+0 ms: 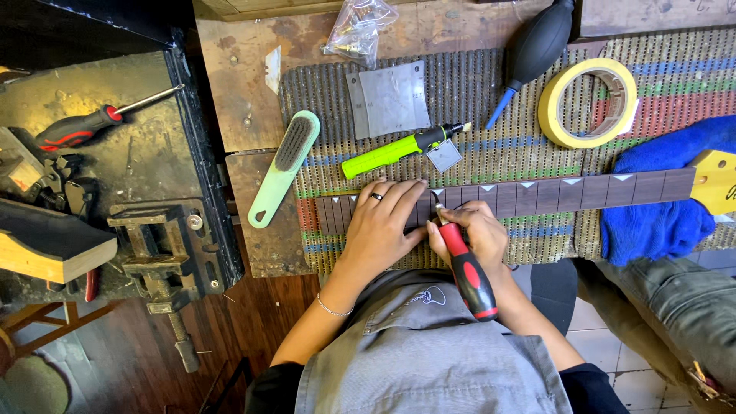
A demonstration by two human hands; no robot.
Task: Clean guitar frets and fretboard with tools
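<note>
1. Guitar neck (537, 195): long, stiff, dark fretboard with pale triangle inlays, yellow headstock toward the counter's right edge. Likely light but easily scratched; pin it flat.
2. Your left hand (381, 226) lies spread on it, near the front edge.
3. Your right hand (477, 234) is closed round a red-handled tool (468, 272), tip at the board.
4. Blue cloth (659, 222) cushions the headstock end.

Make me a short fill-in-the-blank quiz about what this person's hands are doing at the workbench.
1. The right hand grips a tool with a red and ____ handle.
2. The left hand lies flat on the guitar ____.
3. The neck's far end lies on a ____ cloth.
4. The roll of tape is ____.

Missing words: black; neck; blue; yellow
</note>
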